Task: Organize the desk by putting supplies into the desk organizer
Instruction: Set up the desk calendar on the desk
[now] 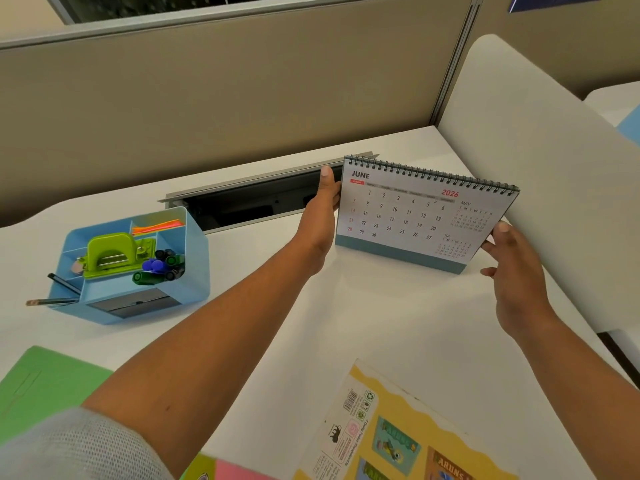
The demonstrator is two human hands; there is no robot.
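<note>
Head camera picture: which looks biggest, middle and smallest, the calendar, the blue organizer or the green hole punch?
1. calendar, only slightly bigger.
2. blue organizer, nearly alike, so that order is unsure.
3. green hole punch, clearly smallest.

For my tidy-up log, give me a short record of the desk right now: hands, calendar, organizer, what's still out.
left hand: grips left edge of calendar
right hand: pinches calendar's right edge
calendar: upright, showing June 2026
organizer: blue, left of calendar, holds hole punch, markers
still out: green folder, yellow book
</note>
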